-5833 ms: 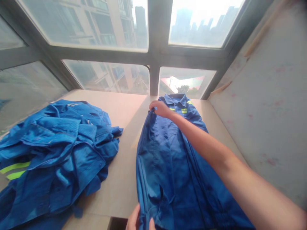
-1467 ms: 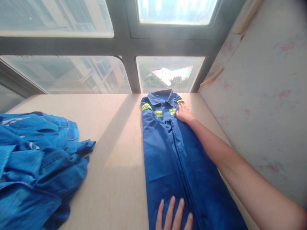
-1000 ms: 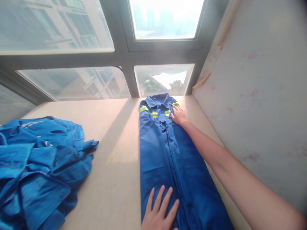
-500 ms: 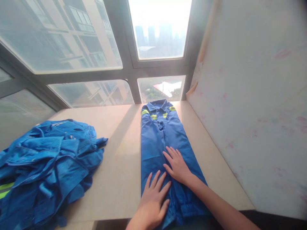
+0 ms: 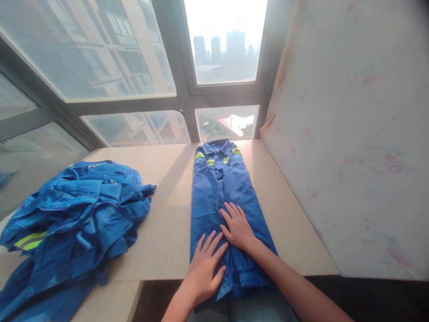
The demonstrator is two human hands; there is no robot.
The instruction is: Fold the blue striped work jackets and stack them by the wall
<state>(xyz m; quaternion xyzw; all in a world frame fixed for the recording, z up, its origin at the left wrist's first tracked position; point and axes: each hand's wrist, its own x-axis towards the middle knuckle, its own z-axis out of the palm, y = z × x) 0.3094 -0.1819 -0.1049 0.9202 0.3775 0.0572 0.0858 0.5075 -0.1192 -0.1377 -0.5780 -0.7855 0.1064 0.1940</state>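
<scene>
A blue work jacket [image 5: 212, 192] lies lengthwise on the pale tabletop, folded into a long narrow shape. Its collar points at the window, and yellow-green reflective bands cross its shoulders and chest. The near end hangs slightly past the table's front edge. My left hand [image 5: 206, 266] rests palm down on the lower left part of the jacket, fingers spread. Farther up and to the right, my right hand [image 5: 237, 227] also lies flat on the cloth with its fingers apart. Neither hand grips the fabric.
To the left, a crumpled heap of blue work clothing [image 5: 87, 214] with a reflective band spreads over the table [image 5: 167, 241] and past its front edge. A window frame [image 5: 186, 96] stands behind. Along the right side runs a flower-patterned wall [image 5: 355, 147].
The whole view has shifted a little, so the jacket and hands appear slightly farther left and higher. Both hands stay flat on the jacket in about the same places.
</scene>
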